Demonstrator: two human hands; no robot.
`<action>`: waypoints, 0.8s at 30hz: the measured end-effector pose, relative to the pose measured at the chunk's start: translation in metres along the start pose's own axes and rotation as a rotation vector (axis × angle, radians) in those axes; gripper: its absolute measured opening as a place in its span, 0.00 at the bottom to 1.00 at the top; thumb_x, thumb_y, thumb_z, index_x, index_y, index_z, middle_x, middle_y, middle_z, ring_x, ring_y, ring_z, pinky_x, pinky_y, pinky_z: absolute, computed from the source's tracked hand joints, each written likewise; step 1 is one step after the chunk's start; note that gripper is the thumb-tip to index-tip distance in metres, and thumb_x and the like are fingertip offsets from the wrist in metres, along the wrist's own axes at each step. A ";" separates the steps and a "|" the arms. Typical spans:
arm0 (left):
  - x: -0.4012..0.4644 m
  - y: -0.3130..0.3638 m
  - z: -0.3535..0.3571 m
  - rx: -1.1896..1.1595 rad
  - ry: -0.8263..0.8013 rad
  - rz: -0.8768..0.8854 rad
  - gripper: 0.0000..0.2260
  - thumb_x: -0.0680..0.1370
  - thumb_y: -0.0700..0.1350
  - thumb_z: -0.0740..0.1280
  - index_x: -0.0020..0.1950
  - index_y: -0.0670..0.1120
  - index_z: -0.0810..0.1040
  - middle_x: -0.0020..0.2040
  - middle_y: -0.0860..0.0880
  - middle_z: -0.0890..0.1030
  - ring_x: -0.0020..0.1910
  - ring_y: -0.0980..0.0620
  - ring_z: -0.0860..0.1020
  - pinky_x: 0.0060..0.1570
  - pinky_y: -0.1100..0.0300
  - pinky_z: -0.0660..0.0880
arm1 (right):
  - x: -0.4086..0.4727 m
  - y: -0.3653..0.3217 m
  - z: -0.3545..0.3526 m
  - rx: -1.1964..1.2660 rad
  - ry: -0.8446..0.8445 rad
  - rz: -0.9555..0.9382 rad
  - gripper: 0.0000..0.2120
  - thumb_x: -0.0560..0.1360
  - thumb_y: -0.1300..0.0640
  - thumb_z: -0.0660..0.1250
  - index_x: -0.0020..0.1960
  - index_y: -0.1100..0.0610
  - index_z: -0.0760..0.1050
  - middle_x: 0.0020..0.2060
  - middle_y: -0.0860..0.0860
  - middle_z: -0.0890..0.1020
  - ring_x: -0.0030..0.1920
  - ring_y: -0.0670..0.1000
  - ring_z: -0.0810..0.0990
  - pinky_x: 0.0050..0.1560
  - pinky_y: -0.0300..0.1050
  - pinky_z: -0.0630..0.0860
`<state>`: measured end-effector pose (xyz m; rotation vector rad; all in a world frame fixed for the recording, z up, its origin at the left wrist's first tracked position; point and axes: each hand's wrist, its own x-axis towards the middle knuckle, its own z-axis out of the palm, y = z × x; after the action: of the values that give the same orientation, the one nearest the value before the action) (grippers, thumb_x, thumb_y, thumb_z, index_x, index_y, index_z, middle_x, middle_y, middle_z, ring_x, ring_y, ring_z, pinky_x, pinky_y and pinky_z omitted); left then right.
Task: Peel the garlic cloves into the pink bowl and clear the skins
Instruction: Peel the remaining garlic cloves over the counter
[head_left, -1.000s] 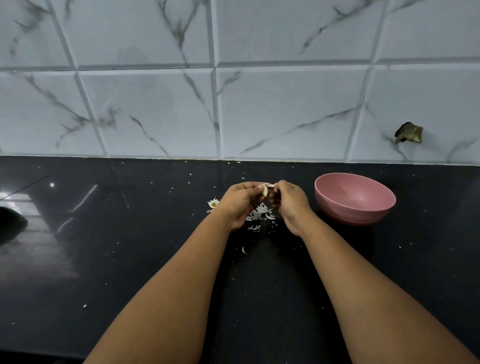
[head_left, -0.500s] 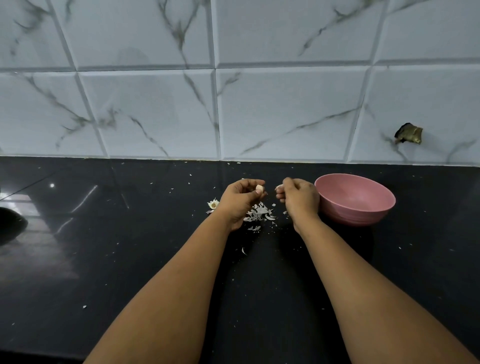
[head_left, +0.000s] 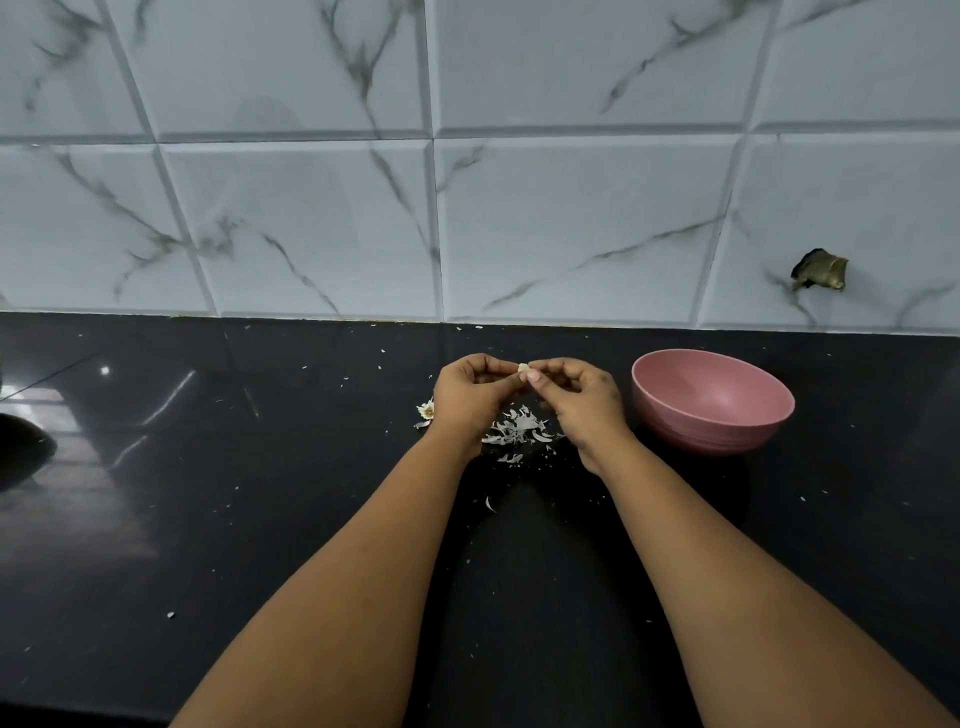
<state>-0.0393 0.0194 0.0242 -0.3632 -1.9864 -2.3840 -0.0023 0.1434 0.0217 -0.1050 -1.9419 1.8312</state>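
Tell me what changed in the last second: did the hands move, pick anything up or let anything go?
Half a second ago the hands were apart, the right hand drawn toward the pink bowl. Now it has come back left to meet the left hand, and both pinch the garlic clove between their fingertips. The left hand kept its grip on the clove throughout. The bowl and the pile of skins on the black counter stayed put.

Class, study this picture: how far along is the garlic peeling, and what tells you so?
Done: some peeling, since a pile of skins lies on the counter. In hand: left hand and right hand pinch a clove between them. Left: clearing the skins; the visible inside of the bowl shows no cloves.
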 end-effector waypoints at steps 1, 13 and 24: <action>0.000 -0.001 0.000 0.051 0.008 0.029 0.06 0.69 0.34 0.76 0.39 0.42 0.81 0.36 0.45 0.84 0.38 0.50 0.84 0.43 0.58 0.81 | -0.001 0.001 0.001 0.028 -0.030 0.015 0.04 0.74 0.63 0.71 0.48 0.56 0.82 0.39 0.48 0.84 0.38 0.40 0.80 0.39 0.32 0.76; -0.005 0.000 0.003 0.228 0.009 0.144 0.04 0.72 0.37 0.75 0.45 0.42 0.84 0.40 0.46 0.85 0.41 0.52 0.83 0.43 0.62 0.80 | 0.004 0.009 0.000 0.299 -0.099 0.158 0.06 0.77 0.64 0.67 0.50 0.57 0.81 0.45 0.54 0.84 0.47 0.49 0.81 0.50 0.37 0.78; -0.001 -0.004 0.001 0.330 0.031 0.168 0.04 0.74 0.41 0.73 0.47 0.45 0.86 0.40 0.49 0.86 0.43 0.53 0.84 0.50 0.54 0.81 | 0.005 0.012 -0.001 0.262 -0.107 0.092 0.09 0.75 0.66 0.69 0.54 0.60 0.81 0.48 0.56 0.85 0.49 0.49 0.84 0.51 0.38 0.79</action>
<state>-0.0392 0.0209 0.0207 -0.4556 -2.1863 -1.9108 -0.0094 0.1470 0.0110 -0.0128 -1.7723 2.1750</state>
